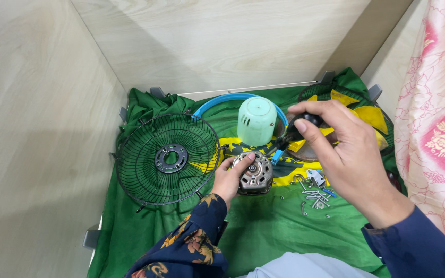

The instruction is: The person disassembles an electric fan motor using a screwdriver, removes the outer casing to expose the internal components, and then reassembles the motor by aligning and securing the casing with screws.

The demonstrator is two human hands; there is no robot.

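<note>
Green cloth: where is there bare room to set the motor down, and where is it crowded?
Free: green cloth in front of the motor, between wire grille and loose screws. Crowded: behind, around the mint cover, and under the right hand.

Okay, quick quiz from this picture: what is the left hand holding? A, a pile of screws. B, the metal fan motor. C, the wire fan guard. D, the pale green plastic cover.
B: the left hand grips the motor over the green cloth, while the fan guard lies apart to its left, the green cover stands behind it, and the screws lie loose to its right.
</note>
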